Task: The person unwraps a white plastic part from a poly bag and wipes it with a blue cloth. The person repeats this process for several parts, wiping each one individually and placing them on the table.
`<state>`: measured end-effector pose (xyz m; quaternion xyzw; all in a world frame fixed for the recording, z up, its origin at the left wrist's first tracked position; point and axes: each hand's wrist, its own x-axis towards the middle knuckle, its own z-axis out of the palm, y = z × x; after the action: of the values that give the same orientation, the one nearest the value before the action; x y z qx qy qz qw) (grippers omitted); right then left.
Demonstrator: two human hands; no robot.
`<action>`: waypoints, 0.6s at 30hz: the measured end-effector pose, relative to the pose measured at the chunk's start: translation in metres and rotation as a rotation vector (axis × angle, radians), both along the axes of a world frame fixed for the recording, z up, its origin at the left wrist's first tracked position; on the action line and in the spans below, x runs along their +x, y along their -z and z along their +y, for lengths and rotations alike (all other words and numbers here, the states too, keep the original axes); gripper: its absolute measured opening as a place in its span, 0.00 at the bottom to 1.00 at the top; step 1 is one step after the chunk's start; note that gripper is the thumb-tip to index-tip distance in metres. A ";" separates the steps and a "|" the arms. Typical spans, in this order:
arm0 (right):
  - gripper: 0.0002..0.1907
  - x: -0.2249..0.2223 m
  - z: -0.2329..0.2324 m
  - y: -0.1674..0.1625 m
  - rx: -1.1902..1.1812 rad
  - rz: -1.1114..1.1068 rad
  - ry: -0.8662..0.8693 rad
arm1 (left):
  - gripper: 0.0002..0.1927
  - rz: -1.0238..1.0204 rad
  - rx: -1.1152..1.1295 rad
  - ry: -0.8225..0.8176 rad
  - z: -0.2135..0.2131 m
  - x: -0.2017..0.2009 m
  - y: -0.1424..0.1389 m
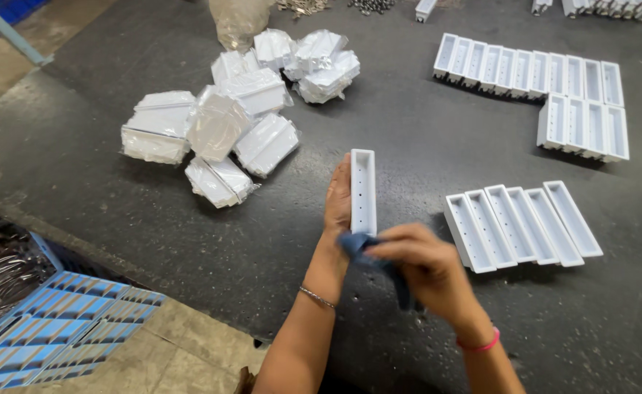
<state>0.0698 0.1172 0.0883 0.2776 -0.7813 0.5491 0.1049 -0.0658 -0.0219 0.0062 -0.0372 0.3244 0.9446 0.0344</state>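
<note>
Currently: left hand (337, 198) clamped on a white tray (363, 191), held upright above the dark worktop (408, 131). Right hand (419, 266) pinches a blue cloth (357, 243) against the tray's near end. Step judged: wiping. Finished-looking trays (521, 222) lie just right; wrapped packs (218, 135) sit left.

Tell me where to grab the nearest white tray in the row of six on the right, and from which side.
Take the leftmost tray of the row by its near short end, coming from the person's side. Its right long wall lies against the next tray, so no finger fits there; the near end and outer left wall are exposed.
</note>
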 end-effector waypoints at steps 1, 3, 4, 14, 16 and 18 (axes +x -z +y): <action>0.21 -0.002 0.007 -0.002 -0.057 -0.004 0.051 | 0.14 0.019 0.015 0.021 0.006 0.003 -0.002; 0.16 -0.003 0.015 -0.001 -0.152 -0.078 0.382 | 0.13 0.059 -0.062 0.090 0.017 0.013 -0.006; 0.15 -0.006 0.018 0.000 -0.132 -0.018 0.468 | 0.12 0.085 -0.154 0.141 0.024 0.018 -0.008; 0.17 -0.014 0.018 0.008 0.080 0.074 0.415 | 0.10 0.129 -0.198 0.225 0.041 0.028 -0.006; 0.18 -0.010 0.012 0.008 0.140 0.053 0.264 | 0.11 -0.039 -0.256 0.166 0.031 0.021 -0.006; 0.19 -0.005 0.011 0.006 0.207 0.043 0.114 | 0.13 -0.062 -0.213 0.121 0.024 0.015 -0.007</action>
<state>0.0646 0.1281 0.0821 0.2536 -0.8459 0.4527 0.1234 -0.0507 0.0016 0.0131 -0.0500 0.4233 0.8994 0.0972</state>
